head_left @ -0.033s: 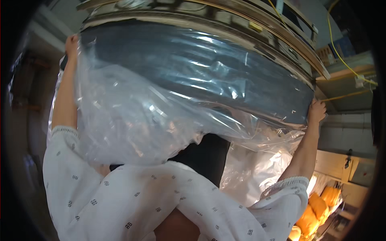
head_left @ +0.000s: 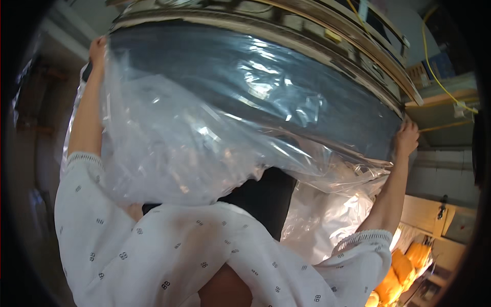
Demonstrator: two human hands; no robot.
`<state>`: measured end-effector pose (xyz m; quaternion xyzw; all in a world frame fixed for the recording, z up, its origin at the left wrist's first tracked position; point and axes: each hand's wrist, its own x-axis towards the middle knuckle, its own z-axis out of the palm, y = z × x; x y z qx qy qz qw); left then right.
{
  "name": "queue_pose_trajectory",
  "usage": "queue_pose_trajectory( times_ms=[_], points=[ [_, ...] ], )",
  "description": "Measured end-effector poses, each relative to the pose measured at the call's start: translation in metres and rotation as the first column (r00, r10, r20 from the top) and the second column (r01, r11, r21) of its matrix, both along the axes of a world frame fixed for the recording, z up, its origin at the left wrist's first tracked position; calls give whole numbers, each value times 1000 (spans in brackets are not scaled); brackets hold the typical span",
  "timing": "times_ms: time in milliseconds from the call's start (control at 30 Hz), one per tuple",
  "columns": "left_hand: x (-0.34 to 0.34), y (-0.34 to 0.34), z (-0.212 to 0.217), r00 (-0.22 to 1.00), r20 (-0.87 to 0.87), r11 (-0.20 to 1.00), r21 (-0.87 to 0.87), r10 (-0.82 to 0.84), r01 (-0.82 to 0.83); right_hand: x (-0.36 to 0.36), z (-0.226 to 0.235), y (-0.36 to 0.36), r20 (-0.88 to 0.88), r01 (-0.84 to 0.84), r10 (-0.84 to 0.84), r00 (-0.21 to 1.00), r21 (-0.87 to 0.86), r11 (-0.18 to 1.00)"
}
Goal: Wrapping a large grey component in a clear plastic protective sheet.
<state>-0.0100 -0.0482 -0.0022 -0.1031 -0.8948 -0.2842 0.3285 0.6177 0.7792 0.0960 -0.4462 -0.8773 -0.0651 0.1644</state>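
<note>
A large clear plastic sheet (head_left: 169, 138) hangs between my spread arms, creased and shiny. Its upper part lies over a long, dark grey-blue panel (head_left: 215, 56). At the panel's far left corner my left hand (head_left: 97, 51) is closed on the sheet's edge. My right hand (head_left: 407, 137) grips the sheet at the panel's right end, fingers bent round the edge. The plastic's lower part droops in loose folds toward my body, with black cloth (head_left: 261, 199) showing below it. Some of my left fingers are hidden.
A worn frame with wooden rails (head_left: 286, 25) runs behind the panel. Yellow cords (head_left: 434, 74) hang at the upper right. More crumpled plastic (head_left: 317, 220) lies below the sheet. Orange bundles (head_left: 404, 271) lie at the lower right, near a wooden cabinet (head_left: 424, 215).
Both hands appear slightly higher and farther right, still holding the sheet. The whole scene has shifted a little too, and the glare and creases on the plastic differ.
</note>
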Motion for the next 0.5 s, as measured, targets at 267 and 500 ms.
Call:
queue_pose_trajectory(
  times_ms=[267, 500],
  points=[
    [2, 34, 0, 978, 29, 965, 155, 208, -210, 18, 31, -311, -613, -408, 331, 718, -755, -513],
    [74, 100, 28, 991, -28, 932, 343, 134, -117, -9, -119, -481, -457, -745, 632, 626, -589, 312]
  ],
)
